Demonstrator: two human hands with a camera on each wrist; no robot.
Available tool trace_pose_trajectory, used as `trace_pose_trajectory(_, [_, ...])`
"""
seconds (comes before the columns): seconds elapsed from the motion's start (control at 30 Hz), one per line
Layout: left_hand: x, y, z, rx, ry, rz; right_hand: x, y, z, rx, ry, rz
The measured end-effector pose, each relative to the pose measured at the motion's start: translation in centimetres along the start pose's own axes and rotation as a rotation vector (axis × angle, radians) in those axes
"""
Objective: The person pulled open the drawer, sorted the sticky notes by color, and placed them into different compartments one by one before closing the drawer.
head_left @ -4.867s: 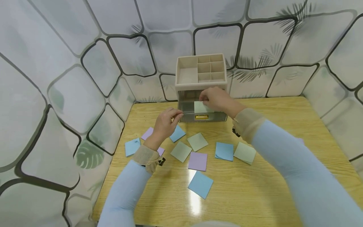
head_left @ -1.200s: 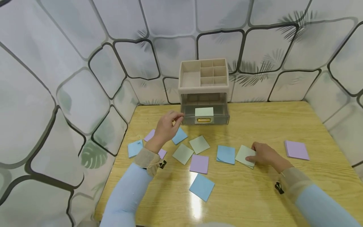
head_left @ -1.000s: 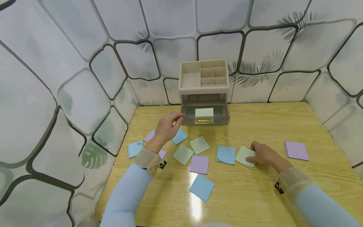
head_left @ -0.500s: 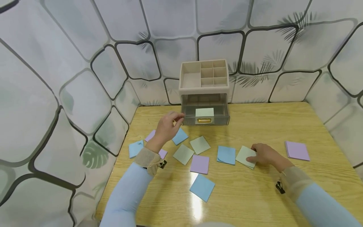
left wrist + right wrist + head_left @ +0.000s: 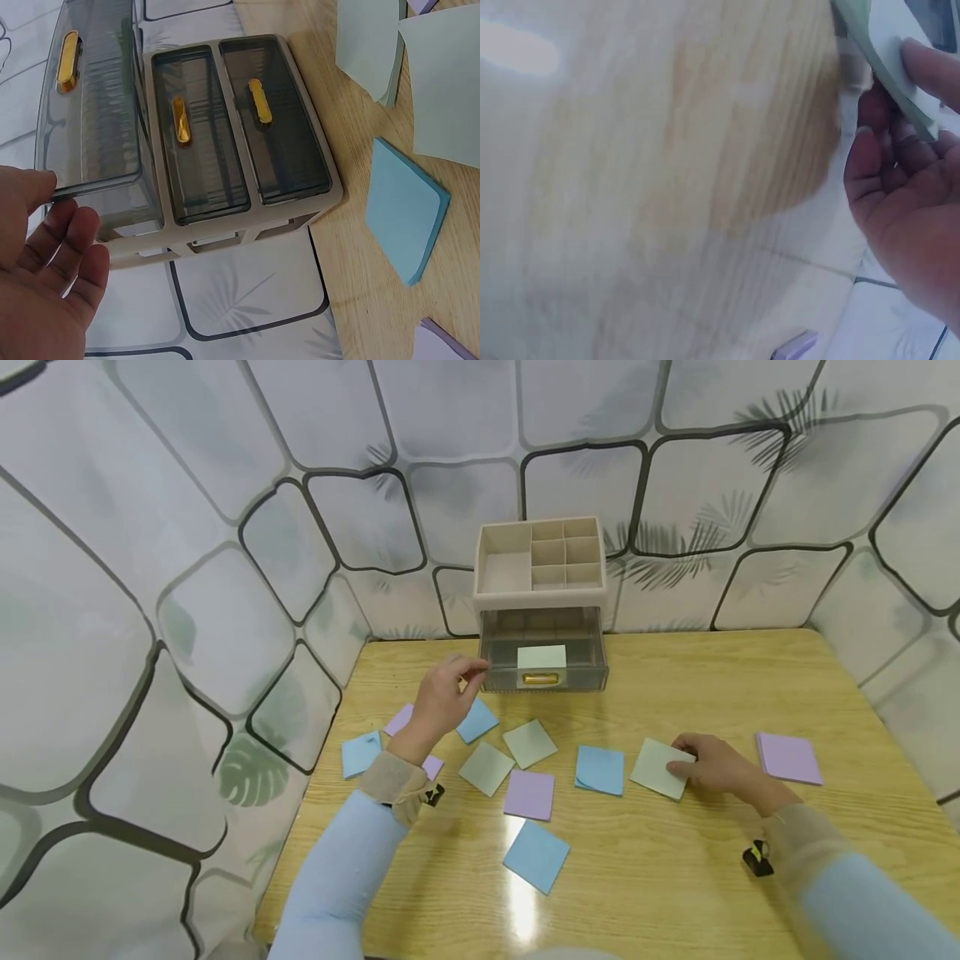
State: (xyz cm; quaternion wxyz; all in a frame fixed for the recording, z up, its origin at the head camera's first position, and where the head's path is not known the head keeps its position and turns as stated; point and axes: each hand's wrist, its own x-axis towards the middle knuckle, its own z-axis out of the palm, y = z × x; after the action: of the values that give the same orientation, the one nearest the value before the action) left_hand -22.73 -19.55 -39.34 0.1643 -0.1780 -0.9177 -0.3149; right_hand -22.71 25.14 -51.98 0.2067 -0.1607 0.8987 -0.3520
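My left hand [image 5: 444, 697] is at the left front corner of the pulled-out top drawer [image 5: 585, 678] of a cream organizer [image 5: 540, 599]. In the left wrist view, its thumb and forefinger pinch the edge of the clear drawer [image 5: 94, 127]. A pale green sticky note pad [image 5: 542, 656] lies inside that drawer. On the right of the table, my right hand [image 5: 716, 766] holds another pale green sticky note pad [image 5: 652, 767]. The right wrist view shows this pad [image 5: 889, 37] tilted, thumb on one face and fingers beneath.
Blue sticky notes [image 5: 599, 769], green ones [image 5: 529, 743] and purple ones [image 5: 528, 794] lie scattered over the wooden table [image 5: 637, 877]. A purple pad [image 5: 789, 757] sits to the right of my right hand. Patterned walls [image 5: 450, 410] enclose the back and sides.
My right hand was at the green pad inside the drawer; later it rests on the green pad on the table. Now that pad has shifted slightly right with it. My left hand stays put.
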Motion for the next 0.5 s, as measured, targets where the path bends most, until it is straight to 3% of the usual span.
trace_pose_trajectory(0.3, [0.2,0.0,0.2,-0.002,0.001,0.006,-0.5,-0.5,-1.7,0.08,0.05,-0.005])
trace_pose_trajectory(0.5, [0.3,0.0,0.2,0.005,0.008,0.006,-0.7,-1.7,-3.8,0.152,0.13,-0.033])
